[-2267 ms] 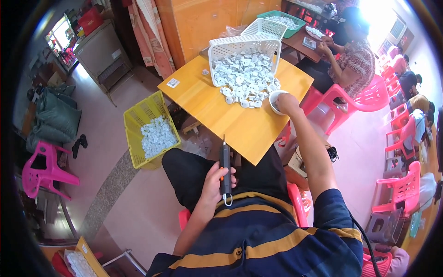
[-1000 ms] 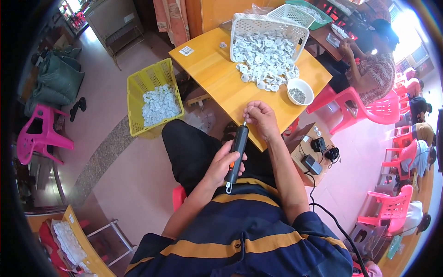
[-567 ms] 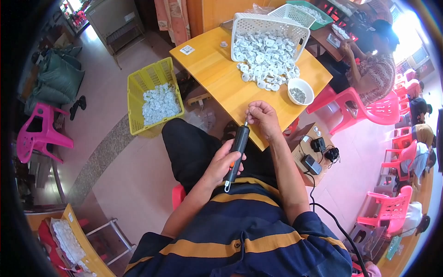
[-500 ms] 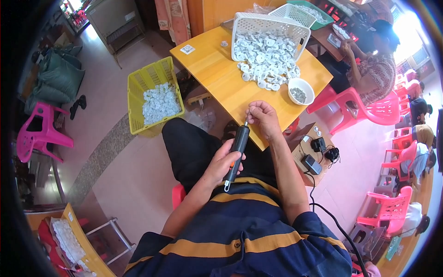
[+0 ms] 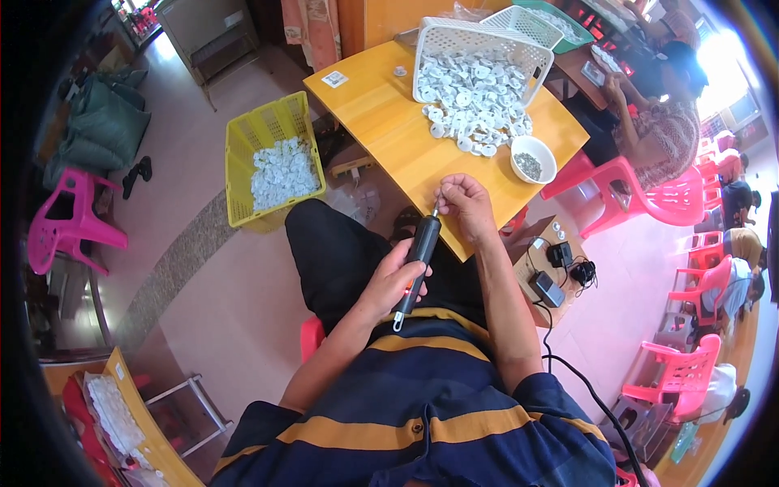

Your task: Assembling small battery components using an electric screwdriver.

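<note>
My left hand (image 5: 391, 282) grips a black pen-shaped power screwdriver (image 5: 420, 250), its tip pointing up toward my right hand (image 5: 465, 204). My right hand is closed at the tool's tip, near the front edge of the yellow wooden table (image 5: 388, 130); whatever small piece it pinches is hidden by the fingers. A white bowl (image 5: 532, 157) with small dark pieces stands just beyond that hand. Behind it a tipped white basket (image 5: 480, 45) spills a heap of white round parts (image 5: 472, 105) onto the table.
A yellow crate (image 5: 271, 159) of white parts sits on the floor to my left. Chargers and a black cable (image 5: 560, 268) lie on a low box at my right. Another person (image 5: 659, 122) sits on a pink chair beyond the table. More pink chairs (image 5: 686, 373) stand around.
My right hand came back from the white bowl to the screwdriver's tip, and my left hand raised the tool toward the table edge. Over the last second both hands hold nearly still.
</note>
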Tool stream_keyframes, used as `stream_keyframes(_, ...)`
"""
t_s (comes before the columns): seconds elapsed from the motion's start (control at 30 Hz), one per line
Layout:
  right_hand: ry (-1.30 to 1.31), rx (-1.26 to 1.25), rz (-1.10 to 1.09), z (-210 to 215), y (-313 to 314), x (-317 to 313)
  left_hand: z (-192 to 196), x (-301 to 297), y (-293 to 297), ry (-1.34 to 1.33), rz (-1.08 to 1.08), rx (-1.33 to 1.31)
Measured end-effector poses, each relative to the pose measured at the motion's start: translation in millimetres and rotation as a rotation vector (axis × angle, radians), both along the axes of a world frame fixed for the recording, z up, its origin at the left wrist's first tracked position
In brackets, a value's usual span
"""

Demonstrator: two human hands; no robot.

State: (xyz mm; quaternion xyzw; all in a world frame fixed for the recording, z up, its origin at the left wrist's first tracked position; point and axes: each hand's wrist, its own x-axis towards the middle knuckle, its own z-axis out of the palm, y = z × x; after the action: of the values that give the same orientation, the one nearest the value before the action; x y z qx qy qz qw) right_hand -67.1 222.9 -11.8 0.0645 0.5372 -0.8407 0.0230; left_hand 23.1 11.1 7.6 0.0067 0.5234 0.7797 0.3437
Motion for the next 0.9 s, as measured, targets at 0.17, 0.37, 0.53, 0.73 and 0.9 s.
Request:
stream_keyframes(0.17,0.002,-0.001,-0.017,-1,0,2,-2,2,0,0.016,0.001,0.018)
stream_keyframes(0.37,-0.007,0.019,-0.038,2,-3,1,-4,2,1,0.025,0.003,-0.004)
stream_keyframes(0.53,-0.022,0.055,-0.044,0,-2,-2,-5,-1,2,0.031,0.007,-0.002)
stream_keyframes(0.73,-0.036,0.087,0.003,-1,-4,-2,-15,6,6,0.157,0.028,-0.133)
stream_keyframes(0.9,-0.036,0.118,0.062,-4,2,-1,-9,7,5,-0.01,0.026,-0.001)
